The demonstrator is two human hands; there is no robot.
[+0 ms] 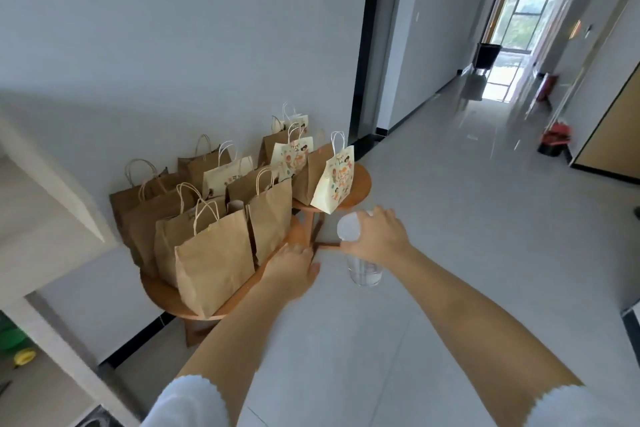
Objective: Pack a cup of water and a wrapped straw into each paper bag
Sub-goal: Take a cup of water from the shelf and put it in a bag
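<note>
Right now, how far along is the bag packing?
Done: I cannot tell; the paper bags stand upright on two round wooden stools, and their insides are hidden from this view.
In hand: the right hand grips a clear lidded cup of water from above, beside the stools. The left hand rests at the near stool's edge by the front bag.
Left: this cup still needs bagging. No straw is visible.

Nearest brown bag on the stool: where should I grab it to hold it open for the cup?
Take the brown bag by its twine handles, from above. They stand upright and free over the open mouth. The left hand is closest.
</note>
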